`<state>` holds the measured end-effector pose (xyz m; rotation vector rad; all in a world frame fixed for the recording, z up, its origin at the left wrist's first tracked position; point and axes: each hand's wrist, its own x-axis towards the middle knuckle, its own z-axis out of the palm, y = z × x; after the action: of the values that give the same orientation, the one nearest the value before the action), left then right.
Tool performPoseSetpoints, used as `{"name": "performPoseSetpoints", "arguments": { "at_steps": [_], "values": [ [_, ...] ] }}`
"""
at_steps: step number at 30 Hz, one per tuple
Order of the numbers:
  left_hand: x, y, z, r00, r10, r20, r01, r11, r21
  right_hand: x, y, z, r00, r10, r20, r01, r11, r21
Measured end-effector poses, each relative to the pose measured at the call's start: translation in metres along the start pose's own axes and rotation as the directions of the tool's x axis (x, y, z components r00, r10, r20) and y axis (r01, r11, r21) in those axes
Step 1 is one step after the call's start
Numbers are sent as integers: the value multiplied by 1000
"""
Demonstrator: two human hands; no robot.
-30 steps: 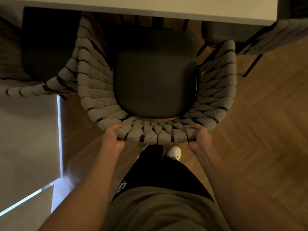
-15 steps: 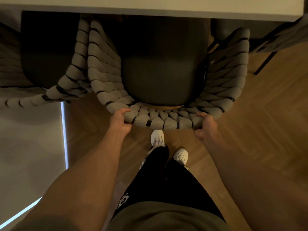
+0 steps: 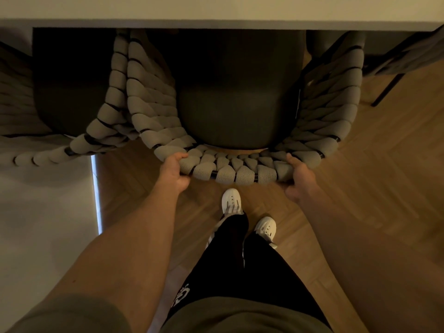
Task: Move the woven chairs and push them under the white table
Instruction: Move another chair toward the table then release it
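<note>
The woven chair [image 3: 240, 131] now sits further under the white counter [image 3: 216, 10] than a second ago; more of its dark seat is hidden below the edge. The left hand [image 3: 174, 173] and right hand [image 3: 299, 176] still grasp the back rail. A neighbouring chair [image 3: 72, 104] touches its left arm.

Chair at the bench

The chair [image 3: 230, 111] sits partly under the bench [image 3: 216, 10], a second chair [image 3: 72, 92] touching its left, both hands on its back.
</note>
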<state>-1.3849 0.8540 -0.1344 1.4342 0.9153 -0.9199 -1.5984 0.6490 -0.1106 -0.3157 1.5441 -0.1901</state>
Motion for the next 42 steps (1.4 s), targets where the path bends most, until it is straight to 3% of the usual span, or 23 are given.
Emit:
{"name": "performPoseSetpoints", "arguments": {
  "at_steps": [4,8,29,35,39,42],
  "values": [
    [-13,0,-6,999,-6,47,4,999,39,-11,-2,-16,993,-72,95,75,997,-35],
    [-21,-8,-14,992,-18,124,22,999,-32,-17,-4,-24,980,-170,107,180,979,-99],
    [-43,-13,-12,995,21,94,-13,996,-83,-17,-7,-29,974,-187,129,211,957,-201],
    [-65,-14,-10,999,6,42,-4,999,-54,-28,-9,-40,975,-221,32,218,910,-354],
    [-80,-13,-13,1000,16,-25,-15,1000,18,-49,-6,-48,983,-144,117,174,935,-310],
    [-94,-16,-13,997,26,-69,-22,998,64,-59,2,-57,978,-181,108,206,926,-315]
  ]
}}
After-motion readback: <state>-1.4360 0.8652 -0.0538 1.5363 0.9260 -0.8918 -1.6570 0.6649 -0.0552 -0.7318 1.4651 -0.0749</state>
